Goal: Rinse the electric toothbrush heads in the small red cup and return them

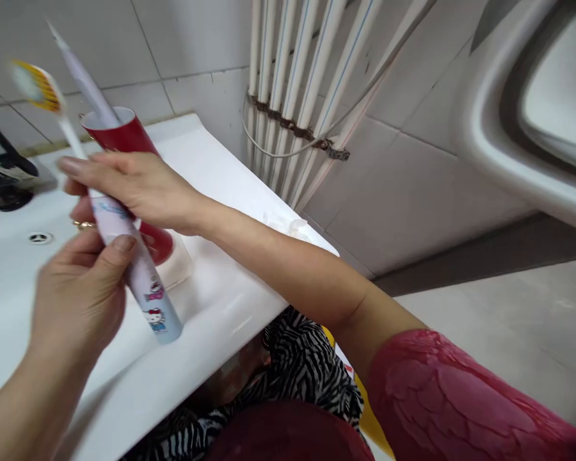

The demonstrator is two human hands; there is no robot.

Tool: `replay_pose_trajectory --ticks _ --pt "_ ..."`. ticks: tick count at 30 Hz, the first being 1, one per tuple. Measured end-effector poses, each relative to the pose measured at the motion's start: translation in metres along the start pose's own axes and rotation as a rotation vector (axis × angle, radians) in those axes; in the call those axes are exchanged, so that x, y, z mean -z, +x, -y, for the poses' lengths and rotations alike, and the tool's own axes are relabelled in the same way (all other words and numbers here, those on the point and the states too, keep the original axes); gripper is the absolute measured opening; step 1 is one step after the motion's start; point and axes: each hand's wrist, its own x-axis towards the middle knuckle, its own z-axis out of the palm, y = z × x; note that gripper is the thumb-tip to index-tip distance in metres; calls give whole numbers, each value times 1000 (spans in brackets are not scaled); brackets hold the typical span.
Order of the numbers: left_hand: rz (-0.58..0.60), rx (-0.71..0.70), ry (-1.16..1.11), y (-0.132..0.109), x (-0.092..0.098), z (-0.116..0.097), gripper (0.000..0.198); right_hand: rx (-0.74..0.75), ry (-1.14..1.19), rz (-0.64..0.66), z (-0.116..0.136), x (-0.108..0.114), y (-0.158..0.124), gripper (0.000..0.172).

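A pale electric toothbrush with cartoon cat pictures is held tilted over the sink's edge. My left hand is closed around the middle of its handle. My right hand pinches the white neck just below the brush head, which has yellow and white bristles and is slightly blurred. Behind my hands a red cup stands on the white sink ledge, with a pale slim pointed stick leaning out of it. My right hand partly hides the cup. A gold ring shows between the hands.
The white sink has a small round overflow hole. A black item, partly cut off, sits at the far left. White pipes and a loose grey cable run along the tiled wall. A rounded pale frame juts in at upper right.
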Motion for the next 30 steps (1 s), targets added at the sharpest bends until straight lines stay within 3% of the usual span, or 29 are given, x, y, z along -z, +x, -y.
replay_pose_trajectory --ticks 2,4,5,10,15,21,27,30 --pt "206 192 -172 -6 -2 -1 32 -43 139 -57 2 1 -3 18" --pt "307 388 -246 -12 -2 0 38 -74 277 -120 3 3 -5 18" --pt "305 415 -288 -13 -2 0 40 -117 312 -143 3 4 -5 17" --pt "231 405 -301 -16 7 2 43 -247 228 -148 -6 4 0 17" --pt "258 382 -373 -20 14 2 40 -268 225 -122 -10 -4 -5 21" --pt "271 399 -409 -14 15 6 45 -287 192 -225 -9 -17 2 22" --pt "153 273 -283 -7 19 -1 44 -202 265 -368 -1 -41 16 22" --pt "193 346 -336 -6 17 -4 50 -201 351 -405 -4 -43 17 22"
